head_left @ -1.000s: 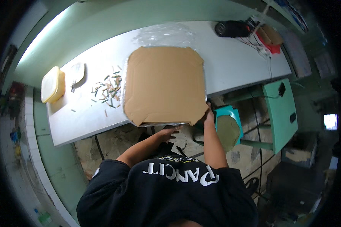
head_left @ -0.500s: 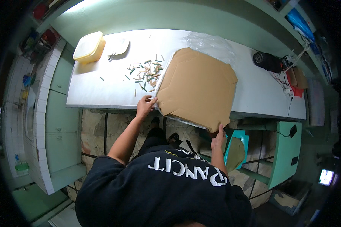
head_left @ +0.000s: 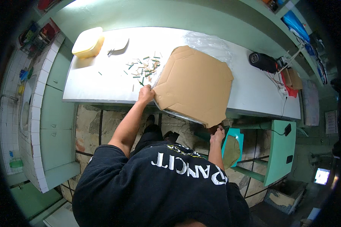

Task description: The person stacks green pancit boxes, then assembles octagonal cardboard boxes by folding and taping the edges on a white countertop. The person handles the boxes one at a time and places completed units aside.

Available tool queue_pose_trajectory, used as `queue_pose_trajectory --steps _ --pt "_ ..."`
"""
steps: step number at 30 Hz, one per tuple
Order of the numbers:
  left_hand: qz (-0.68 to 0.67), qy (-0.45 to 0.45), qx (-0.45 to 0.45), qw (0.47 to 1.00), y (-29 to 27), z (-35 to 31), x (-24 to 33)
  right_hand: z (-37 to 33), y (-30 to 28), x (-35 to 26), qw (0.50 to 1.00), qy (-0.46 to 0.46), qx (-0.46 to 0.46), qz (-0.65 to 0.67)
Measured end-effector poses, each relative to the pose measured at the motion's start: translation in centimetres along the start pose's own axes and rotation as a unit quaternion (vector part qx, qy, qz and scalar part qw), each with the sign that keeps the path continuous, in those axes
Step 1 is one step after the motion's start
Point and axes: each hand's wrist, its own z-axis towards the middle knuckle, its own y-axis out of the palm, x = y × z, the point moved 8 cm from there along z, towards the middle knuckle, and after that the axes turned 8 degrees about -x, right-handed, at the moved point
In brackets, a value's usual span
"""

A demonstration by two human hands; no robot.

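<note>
A large brown cardboard sheet (head_left: 195,85) with cut corners and crease lines lies on the white table, its near corner jutting past the front edge. Crinkled clear plastic (head_left: 212,43) spreads behind it and shows along its left and near edges. My left hand (head_left: 146,94) is closed at the sheet's left corner, where cardboard and plastic meet. By the near right corner, my right hand (head_left: 217,135) has its fingers pressed together; what they pinch is too small to tell. Several short green and tan sticks (head_left: 144,68) lie scattered left of the sheet.
A yellow lidded tub (head_left: 88,43) and a white dish (head_left: 118,42) stand at the table's back left. To the right are a black cylindrical speaker (head_left: 262,61), cords and a small cardboard box (head_left: 292,78). A green stool (head_left: 280,151) and a turquoise plastic item (head_left: 234,142) are below the table.
The left hand's fingers have closed at the sheet's corner. My right hand has curled from lying along the near corner into a pinch just beside it. The whole view has shifted slightly.
</note>
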Motion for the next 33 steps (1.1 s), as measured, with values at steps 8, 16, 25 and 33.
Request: queue_pose_trajectory --steps 8,16,25,33 --pt "-0.296 -0.129 -0.122 0.939 2.9 1.6 -4.5 -1.8 2.2 0.0 0.992 -0.044 -0.031 0.118" --pt "-0.247 -0.08 -0.117 0.959 1.6 -0.1 -2.2 -10.6 11.2 -5.9 0.941 -0.227 -0.242 -0.068" --pt "-0.328 -0.053 -0.126 0.935 2.2 -1.8 -2.9 -17.8 22.1 -0.7 0.691 -0.422 -0.397 -0.432" --pt "-0.213 -0.066 -0.369 0.902 3.4 -6.4 -3.6 -18.3 23.1 3.2 0.528 -0.364 -0.337 -0.689"
